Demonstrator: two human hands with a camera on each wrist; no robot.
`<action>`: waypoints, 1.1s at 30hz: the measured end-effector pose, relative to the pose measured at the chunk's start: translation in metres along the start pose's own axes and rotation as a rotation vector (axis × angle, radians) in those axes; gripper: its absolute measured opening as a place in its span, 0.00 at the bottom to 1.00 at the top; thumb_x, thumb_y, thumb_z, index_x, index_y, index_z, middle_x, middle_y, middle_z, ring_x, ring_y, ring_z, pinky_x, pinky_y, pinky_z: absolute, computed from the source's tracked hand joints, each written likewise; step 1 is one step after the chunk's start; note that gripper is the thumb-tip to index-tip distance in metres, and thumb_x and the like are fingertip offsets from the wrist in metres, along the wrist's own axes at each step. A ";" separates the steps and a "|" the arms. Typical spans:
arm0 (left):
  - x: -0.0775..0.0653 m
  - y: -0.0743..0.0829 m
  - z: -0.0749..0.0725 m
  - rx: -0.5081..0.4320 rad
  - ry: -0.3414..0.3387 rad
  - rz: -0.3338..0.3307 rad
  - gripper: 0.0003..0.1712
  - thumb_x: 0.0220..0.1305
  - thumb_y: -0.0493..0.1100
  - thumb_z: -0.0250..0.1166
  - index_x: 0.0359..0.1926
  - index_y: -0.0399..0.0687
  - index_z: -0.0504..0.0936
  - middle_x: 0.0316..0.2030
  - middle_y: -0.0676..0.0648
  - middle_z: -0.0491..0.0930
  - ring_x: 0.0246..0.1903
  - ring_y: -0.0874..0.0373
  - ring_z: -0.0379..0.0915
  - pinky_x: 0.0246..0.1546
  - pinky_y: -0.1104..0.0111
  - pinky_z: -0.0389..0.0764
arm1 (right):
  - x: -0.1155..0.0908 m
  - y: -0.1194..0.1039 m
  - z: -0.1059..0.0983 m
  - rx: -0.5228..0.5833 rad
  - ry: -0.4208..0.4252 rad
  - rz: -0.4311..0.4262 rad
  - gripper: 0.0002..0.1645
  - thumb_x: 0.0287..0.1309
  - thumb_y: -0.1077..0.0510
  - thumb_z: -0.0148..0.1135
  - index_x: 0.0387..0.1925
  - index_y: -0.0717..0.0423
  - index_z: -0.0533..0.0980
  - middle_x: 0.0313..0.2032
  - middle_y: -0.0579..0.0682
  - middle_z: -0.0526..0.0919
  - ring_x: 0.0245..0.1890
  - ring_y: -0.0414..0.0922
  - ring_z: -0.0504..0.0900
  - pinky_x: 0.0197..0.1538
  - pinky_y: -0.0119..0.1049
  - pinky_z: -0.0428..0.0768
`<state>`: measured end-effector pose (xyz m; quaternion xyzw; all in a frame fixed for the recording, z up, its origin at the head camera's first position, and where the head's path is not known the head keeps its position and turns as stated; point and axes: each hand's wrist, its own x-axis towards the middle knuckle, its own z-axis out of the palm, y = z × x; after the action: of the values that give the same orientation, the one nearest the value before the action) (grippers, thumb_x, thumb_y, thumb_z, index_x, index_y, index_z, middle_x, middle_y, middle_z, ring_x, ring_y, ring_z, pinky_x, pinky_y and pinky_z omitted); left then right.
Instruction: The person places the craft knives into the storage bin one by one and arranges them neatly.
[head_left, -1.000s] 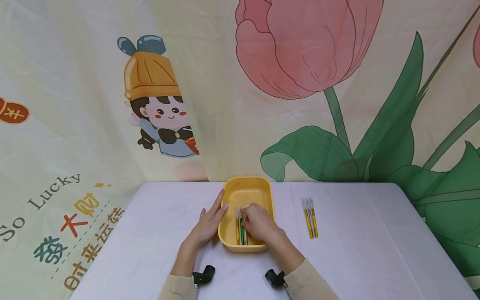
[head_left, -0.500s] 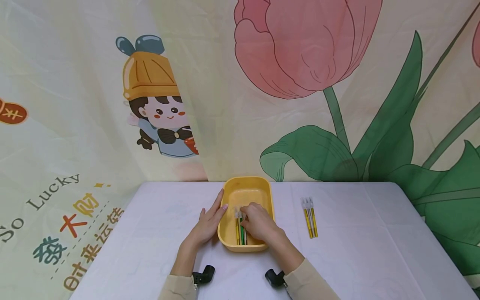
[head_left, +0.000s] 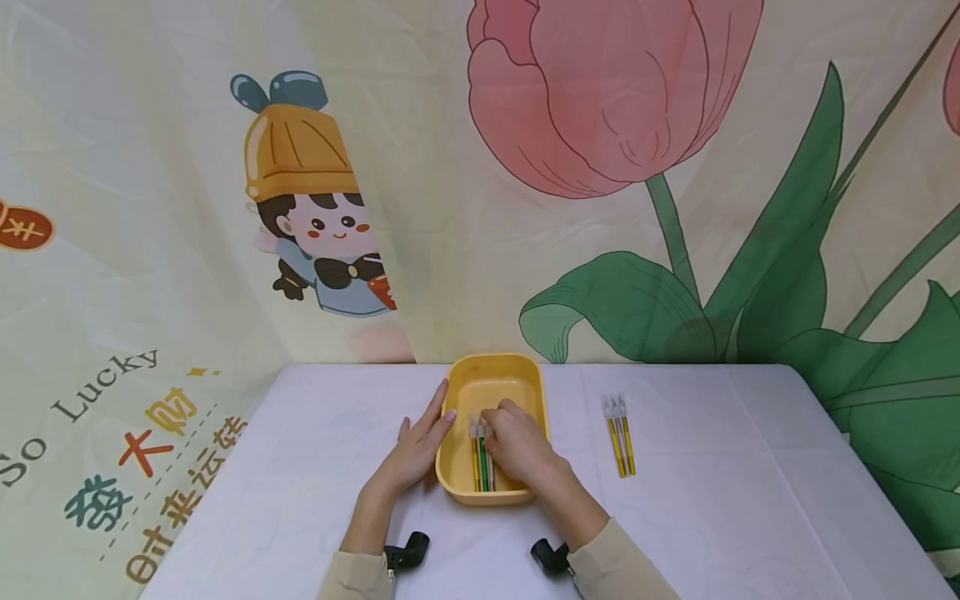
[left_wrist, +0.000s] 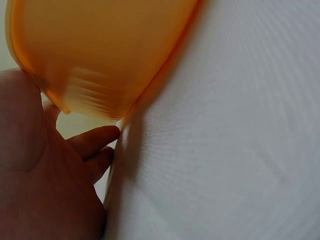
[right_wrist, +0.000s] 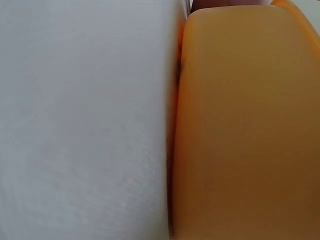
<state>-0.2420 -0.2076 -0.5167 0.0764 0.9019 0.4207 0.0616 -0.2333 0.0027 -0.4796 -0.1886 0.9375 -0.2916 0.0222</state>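
A yellow tray (head_left: 495, 392) stands at the table's middle. My left hand (head_left: 415, 442) holds its left side, thumb at the rim and fingers along the outer wall; the left wrist view shows the thumb and fingers at the tray's edge. Several slim pen-like sticks (head_left: 482, 467), yellow, green and brownish with clear whitish tops, lie side by side inside, at the tray's left. Reaching in from the right, my right hand (head_left: 519, 440) pinches at the upper end of the rightmost stick, its fingertips partly hidden. In the right wrist view the tray's outer wall (right_wrist: 245, 120) hides that hand's fingers.
Three more sticks (head_left: 619, 437), yellow and silver with clear tops, lie on the white tablecloth (head_left: 712, 500) right of the tray. Behind the table's far edge hangs a printed cloth (head_left: 442, 208). A black wrist camera (head_left: 408, 550) sits below each hand.
My right hand shifts very slightly among the sticks in the tray. The left hand, the tray and the three sticks on the table stay in place.
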 end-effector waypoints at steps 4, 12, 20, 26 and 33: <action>0.000 0.000 0.000 0.005 -0.001 0.006 0.36 0.81 0.67 0.40 0.83 0.78 0.40 0.82 0.62 0.47 0.82 0.49 0.49 0.78 0.38 0.20 | -0.001 -0.001 -0.003 -0.008 0.015 -0.003 0.25 0.66 0.62 0.69 0.63 0.61 0.80 0.52 0.56 0.83 0.43 0.45 0.81 0.54 0.42 0.87; 0.001 0.000 0.000 0.001 -0.002 -0.003 0.36 0.81 0.68 0.40 0.83 0.79 0.40 0.82 0.62 0.47 0.82 0.49 0.49 0.78 0.39 0.20 | -0.003 -0.002 -0.011 0.042 0.013 0.021 0.26 0.68 0.59 0.69 0.66 0.59 0.79 0.56 0.57 0.81 0.47 0.46 0.81 0.57 0.44 0.87; 0.000 0.001 0.000 -0.003 -0.005 -0.008 0.37 0.80 0.69 0.41 0.83 0.80 0.39 0.82 0.63 0.47 0.81 0.48 0.49 0.78 0.39 0.19 | -0.006 0.000 -0.021 0.086 0.036 0.028 0.29 0.67 0.59 0.70 0.67 0.57 0.77 0.55 0.56 0.80 0.40 0.43 0.78 0.52 0.40 0.87; -0.001 0.000 0.000 0.006 -0.002 -0.005 0.37 0.80 0.69 0.40 0.83 0.80 0.40 0.82 0.63 0.47 0.82 0.48 0.49 0.78 0.39 0.20 | -0.007 0.002 -0.026 0.102 0.056 0.027 0.29 0.67 0.59 0.70 0.68 0.57 0.76 0.56 0.56 0.79 0.37 0.41 0.79 0.44 0.34 0.86; 0.000 0.000 0.001 0.010 0.001 -0.009 0.37 0.80 0.69 0.40 0.83 0.79 0.39 0.82 0.62 0.46 0.82 0.48 0.49 0.78 0.39 0.20 | -0.009 0.003 -0.034 0.140 0.077 0.041 0.32 0.65 0.59 0.71 0.69 0.56 0.76 0.54 0.53 0.79 0.38 0.41 0.79 0.43 0.32 0.86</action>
<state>-0.2421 -0.2071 -0.5173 0.0726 0.9044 0.4159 0.0624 -0.2310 0.0271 -0.4539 -0.1560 0.9186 -0.3630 0.0050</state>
